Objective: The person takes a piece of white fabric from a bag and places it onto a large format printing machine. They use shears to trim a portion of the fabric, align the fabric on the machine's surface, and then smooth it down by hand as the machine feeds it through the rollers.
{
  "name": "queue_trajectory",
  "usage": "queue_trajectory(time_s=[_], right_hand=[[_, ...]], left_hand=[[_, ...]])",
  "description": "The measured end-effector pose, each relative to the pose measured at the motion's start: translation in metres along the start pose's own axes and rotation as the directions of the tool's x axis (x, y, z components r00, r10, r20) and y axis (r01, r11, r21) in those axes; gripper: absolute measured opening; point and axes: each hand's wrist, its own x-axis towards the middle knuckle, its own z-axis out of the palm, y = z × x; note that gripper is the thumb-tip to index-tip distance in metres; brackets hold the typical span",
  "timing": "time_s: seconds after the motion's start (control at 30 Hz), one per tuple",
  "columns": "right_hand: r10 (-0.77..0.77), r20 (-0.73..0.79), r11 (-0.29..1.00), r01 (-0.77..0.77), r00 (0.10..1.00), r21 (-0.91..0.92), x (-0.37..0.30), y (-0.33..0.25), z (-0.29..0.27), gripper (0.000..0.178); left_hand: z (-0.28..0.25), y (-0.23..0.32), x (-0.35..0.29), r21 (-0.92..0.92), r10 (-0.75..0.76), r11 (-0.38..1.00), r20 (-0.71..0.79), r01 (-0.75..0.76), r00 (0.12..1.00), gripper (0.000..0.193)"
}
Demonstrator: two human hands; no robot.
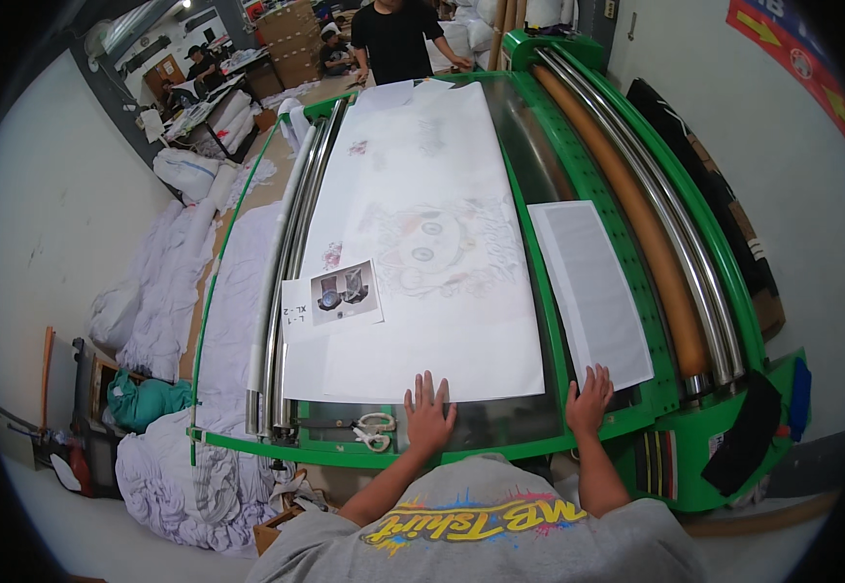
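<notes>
A long white sheet (442,340) with a faint printed cartoon face covers the middle of a green-framed machine bed (500,423). My left hand (429,416) lies flat with fingers spread at the sheet's near edge. My right hand (589,400) rests, fingers stretched, at the near left corner of a narrow white panel (592,291). Neither hand holds anything. Left of my left hand lie scissors with pale handles (376,432). A small paper with a dark picture (345,294) and handwriting sits on the sheet's left side.
Metal rollers (282,321) run along the left; a brown roller (636,223) and steel bars line the right. A co-worker in a black shirt (395,44) stands at the far end. Piles of white cloth (194,481) and a green bundle (146,400) lie on the left.
</notes>
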Motion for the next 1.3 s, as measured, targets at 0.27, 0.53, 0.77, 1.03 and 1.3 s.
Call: queue_trajectory(time_s=[0.27, 0.53, 0.77, 1.03, 1.3], right_hand=[[0.004, 0.004, 1.0, -0.004, 1.0, -0.005, 0.0, -0.001, -0.001, 0.06], [0.009, 0.044, 1.0, -0.009, 0.999, -0.003, 0.002, 0.001, 0.001, 0.07], [-0.007, 0.067, 1.0, 0.008, 0.998, -0.015, 0.005, 0.003, 0.003, 0.075], [-0.008, -0.042, 1.0, 0.01, 0.999, 0.028, 0.001, -0.007, -0.008, 0.064], [-0.024, -0.034, 1.0, 0.023, 0.999, -0.017, 0.004, 0.0, 0.003, 0.061]], left_hand=[[0.002, 0.0, -0.002, 0.018, 0.013, 1.0, -0.01, -0.013, 1.0, 0.067], [0.003, -0.001, -0.002, -0.01, 0.004, 1.0, 0.008, -0.004, 1.0, 0.067], [0.004, -0.003, 0.001, -0.023, 0.019, 1.0, 0.004, -0.019, 1.0, 0.067], [0.009, -0.007, -0.002, -0.002, 0.032, 0.999, -0.011, -0.032, 0.999, 0.067], [0.002, -0.004, 0.001, -0.014, 0.039, 0.999, -0.009, -0.039, 0.999, 0.065]])
